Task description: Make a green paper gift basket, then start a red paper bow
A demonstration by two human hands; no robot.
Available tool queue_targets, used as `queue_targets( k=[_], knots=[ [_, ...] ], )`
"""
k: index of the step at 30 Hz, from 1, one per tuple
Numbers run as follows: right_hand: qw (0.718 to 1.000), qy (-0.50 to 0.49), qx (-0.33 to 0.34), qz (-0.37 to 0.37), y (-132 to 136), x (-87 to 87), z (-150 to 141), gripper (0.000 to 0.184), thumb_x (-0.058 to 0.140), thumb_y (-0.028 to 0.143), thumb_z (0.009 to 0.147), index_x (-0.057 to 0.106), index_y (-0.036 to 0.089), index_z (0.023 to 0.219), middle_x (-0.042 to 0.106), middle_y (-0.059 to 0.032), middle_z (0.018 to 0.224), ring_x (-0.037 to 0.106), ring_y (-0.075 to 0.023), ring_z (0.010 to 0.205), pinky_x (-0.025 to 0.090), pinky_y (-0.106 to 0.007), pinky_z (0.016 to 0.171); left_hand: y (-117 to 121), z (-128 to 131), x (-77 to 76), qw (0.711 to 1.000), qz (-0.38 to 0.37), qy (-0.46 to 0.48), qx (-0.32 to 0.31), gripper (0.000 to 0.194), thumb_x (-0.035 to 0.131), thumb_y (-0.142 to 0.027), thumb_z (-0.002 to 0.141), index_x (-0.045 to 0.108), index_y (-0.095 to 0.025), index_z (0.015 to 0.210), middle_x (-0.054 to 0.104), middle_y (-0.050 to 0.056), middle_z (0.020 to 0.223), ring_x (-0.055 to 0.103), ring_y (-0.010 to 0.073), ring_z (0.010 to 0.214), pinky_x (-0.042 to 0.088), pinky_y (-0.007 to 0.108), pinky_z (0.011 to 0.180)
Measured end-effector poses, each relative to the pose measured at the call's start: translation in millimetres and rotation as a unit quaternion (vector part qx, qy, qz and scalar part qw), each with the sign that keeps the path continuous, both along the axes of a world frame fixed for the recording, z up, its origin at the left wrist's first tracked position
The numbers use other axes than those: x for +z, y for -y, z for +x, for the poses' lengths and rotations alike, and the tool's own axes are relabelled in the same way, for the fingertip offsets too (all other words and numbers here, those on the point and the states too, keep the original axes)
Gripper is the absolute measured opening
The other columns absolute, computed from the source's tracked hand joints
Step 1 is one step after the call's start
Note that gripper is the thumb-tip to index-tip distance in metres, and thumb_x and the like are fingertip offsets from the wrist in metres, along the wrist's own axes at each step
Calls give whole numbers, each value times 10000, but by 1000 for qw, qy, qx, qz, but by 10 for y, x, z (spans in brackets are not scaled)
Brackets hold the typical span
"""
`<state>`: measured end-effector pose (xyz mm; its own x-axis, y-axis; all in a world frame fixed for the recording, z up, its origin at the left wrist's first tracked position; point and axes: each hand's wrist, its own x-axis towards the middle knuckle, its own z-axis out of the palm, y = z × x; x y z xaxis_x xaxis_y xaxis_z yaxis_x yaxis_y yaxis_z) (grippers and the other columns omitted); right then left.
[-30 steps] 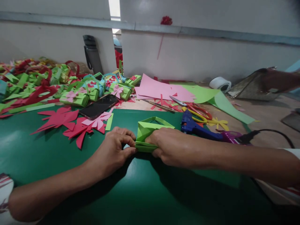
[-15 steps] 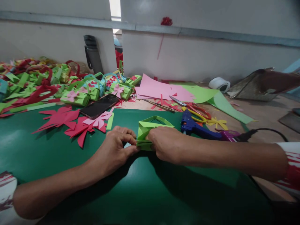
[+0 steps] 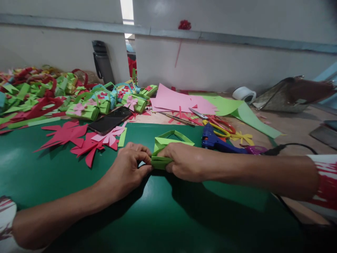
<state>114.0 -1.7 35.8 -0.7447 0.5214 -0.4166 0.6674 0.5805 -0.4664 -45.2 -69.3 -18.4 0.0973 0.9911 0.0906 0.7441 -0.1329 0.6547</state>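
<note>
With left hand (image 3: 134, 163), pinched front-left corner of light-green paper handbag (image 3: 160, 163); with right hand (image 3: 185, 161), gripped front panel, apparently reaching inside. Held it between both, at green tabletop (image 3: 155, 211). Seemingly pressed seam or fold; next likely needed steady, even pressure. Had blue glue gun (image 3: 214, 141) near right hand.

Green box (image 3: 160, 163) looked like stiff matt paper, crisply creased. Green mat (image 3: 158, 225) under it was smooth and semi-glossy, with a soft glare mid-surface. Red cutouts (image 3: 67, 133) near the mat's far edge, left part, were matt paper. Phone (image 3: 110, 120) near the same edge had a dark, glossy, glass-like face. Glue gun (image 3: 210, 138) near the far edge, right part, was smooth blue plastic. Scissors (image 3: 199, 114) beyond that edge showed shiny metal blades, plastic-looking handles. Right sleeve (image 3: 326, 177) was printed matt cloth.
</note>
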Motion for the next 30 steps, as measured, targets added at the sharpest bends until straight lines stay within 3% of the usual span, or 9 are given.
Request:
queue_targets(
  k=[5,20,23,27,30],
  knots=[
    [999,14,-7,-41,-6,21,-22,126,431,78,588,424,192,535,326,55,479,328,-81,446,232,-209,427,5,2,0,1000,-3,9,5,154,587,-211,694,578,-183,543,634,23,897,505,213,887,376,368,802],
    [999,-1,21,-46,6,-14,6,143,434,78,621,385,190,548,303,57,495,307,-76,450,224,-209,426,-8,-19,-16,999,6,41,-5,59,609,-190,696,620,-184,639,642,18,849,542,201,862,397,354,812],
    [998,-5,31,-47,10,6,5,138,422,75,633,398,197,571,335,55,498,325,-81,445,235,-207,420,1,-48,12,999,-7,50,-9,73,613,-171,693,648,-190,754,644,16,879,553,203,881,412,349,827],
    [998,32,33,-40,9,81,-21,128,418,76,630,410,199,598,367,50,510,350,-89,452,250,-206,417,23,-118,101,993,29,106,-37,392,655,-196,712,593,-225,1098,600,33,1042,543,198,977,423,324,869],
    [997,70,32,-30,-1,112,-42,120,437,94,625,385,194,586,381,44,510,366,-94,465,256,-212,424,19,-142,169,984,96,102,-113,285,614,-208,777,618,-222,1062,542,47,1047,522,182,994,418,302,865]
  ],
)
